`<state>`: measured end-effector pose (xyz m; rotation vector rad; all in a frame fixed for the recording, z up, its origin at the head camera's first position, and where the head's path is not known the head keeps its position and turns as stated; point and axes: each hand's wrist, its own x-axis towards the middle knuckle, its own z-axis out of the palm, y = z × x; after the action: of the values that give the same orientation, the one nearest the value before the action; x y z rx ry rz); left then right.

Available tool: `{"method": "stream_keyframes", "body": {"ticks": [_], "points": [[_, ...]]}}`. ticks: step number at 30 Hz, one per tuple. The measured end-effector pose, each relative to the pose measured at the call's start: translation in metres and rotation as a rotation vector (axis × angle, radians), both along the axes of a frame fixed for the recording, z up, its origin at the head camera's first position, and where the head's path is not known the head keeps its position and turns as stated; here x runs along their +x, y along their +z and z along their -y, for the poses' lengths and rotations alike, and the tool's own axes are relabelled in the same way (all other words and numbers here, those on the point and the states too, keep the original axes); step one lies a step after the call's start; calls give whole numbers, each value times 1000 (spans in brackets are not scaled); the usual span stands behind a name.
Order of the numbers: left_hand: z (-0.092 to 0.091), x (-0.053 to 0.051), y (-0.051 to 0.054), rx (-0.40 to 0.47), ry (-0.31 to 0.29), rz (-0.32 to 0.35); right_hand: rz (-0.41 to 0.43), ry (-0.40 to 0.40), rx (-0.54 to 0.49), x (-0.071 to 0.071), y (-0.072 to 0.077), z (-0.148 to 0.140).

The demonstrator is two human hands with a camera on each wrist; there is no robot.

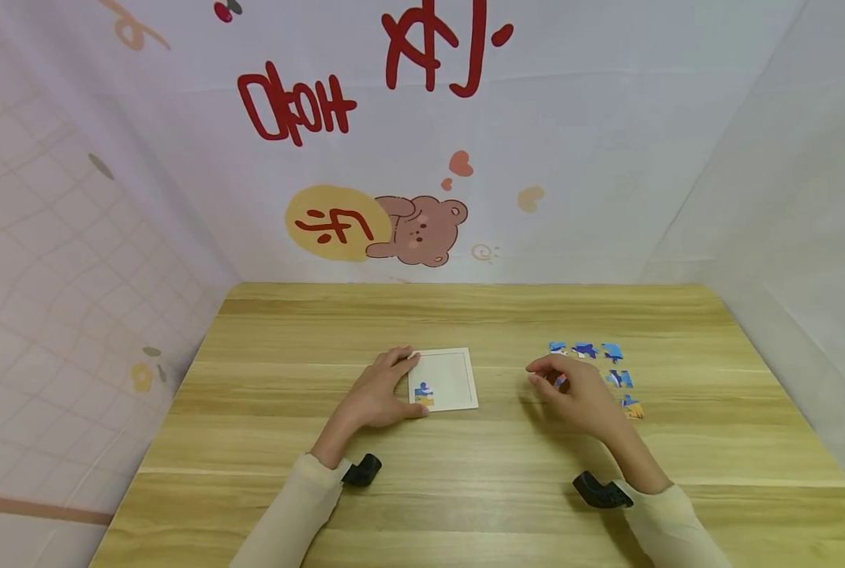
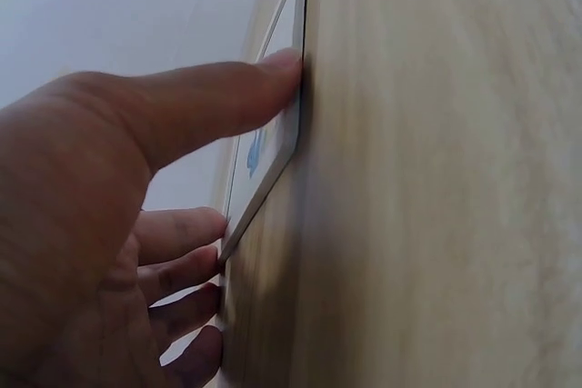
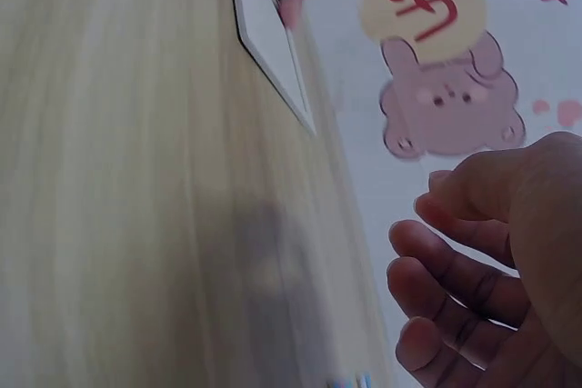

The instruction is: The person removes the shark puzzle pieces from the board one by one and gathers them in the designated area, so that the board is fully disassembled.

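Note:
A square white puzzle board [image 1: 445, 377] lies flat on the table, with blue and yellow jigsaw piecework [image 1: 424, 394] in its near left corner. My left hand [image 1: 378, 392] grips the board's left side, thumb at the near edge and index finger at the far corner. In the left wrist view, the thumb [image 2: 245, 97] touches the board's rim. My right hand [image 1: 580, 392] hovers just left of several loose jigsaw pieces [image 1: 619, 379], fingers loosely bent. Nothing shows between its thumb and fingers in the right wrist view. It hides some of the pieces.
The wooden table [image 1: 479, 481] meets a printed white cloth backdrop [image 1: 592, 158] at its far edge. More cloth stands at both sides. Each wrist wears a black camera mount, one on the left [image 1: 362, 471] and one on the right [image 1: 600, 491].

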<state>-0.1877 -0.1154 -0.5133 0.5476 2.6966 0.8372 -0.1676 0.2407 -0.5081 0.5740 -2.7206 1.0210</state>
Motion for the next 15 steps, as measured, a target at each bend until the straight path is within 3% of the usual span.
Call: {"method": "stream_keyframes", "body": {"ticks": [6,11,15], "points": [[0,0,-1,4,0,-11,28,56,-47,-6,-9,40],[-3,-1,0,-4,-2,-11,98,86,-88,-9,-15,68],[-3,-2,-2,-6,13,-9,117,96,-63,-11,-19,92]]}}
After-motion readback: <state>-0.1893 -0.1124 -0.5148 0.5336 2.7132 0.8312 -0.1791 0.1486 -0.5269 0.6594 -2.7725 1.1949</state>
